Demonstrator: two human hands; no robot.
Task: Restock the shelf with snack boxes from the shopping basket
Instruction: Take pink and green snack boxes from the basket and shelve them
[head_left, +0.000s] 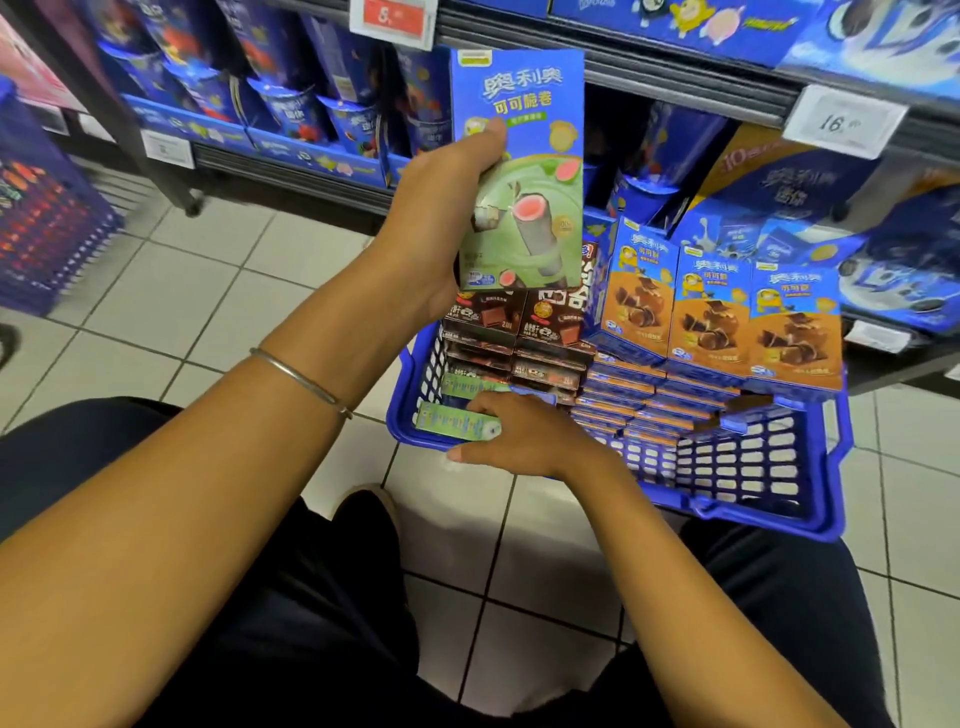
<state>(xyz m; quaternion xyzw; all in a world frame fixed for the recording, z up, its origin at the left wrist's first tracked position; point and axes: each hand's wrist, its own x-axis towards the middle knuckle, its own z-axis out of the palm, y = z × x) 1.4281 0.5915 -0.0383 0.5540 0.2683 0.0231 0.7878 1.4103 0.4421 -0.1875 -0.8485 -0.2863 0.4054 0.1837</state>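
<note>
Down at floor level, facing grey metal store shelf (675, 83) stocked with blue snack packs. On white tiled floor (208, 291): blue perforated plastic shopping basket (753, 514), close to shelf foot, filled with flat layers of boxes. Three orange-and-blue cardboard boxes (711, 317) upright in a row at far side; dark brown cardboard boxes (519, 332) stacked at far left.

Tall green-and-blue cardboard snack box (524, 208) lifted clear of basket, long axis vertical, printed face toward camera, level with shelf front. Gripped along left edge by left hand (447, 208), thumb across face, fingers behind and hidden. Shelf straight ahead, beyond the box; left hand the nearer one. Judged next: forward reach, box kept upright, into dark gap behind it.

Second, smaller green cardboard box (452, 422) lying flat at basket's near left corner, long axis left to right. Covered at right end by right hand (530, 441); gripped or merely touched, cannot tell.

Thin silver metal bangle (301, 382) on left wrist.
</note>
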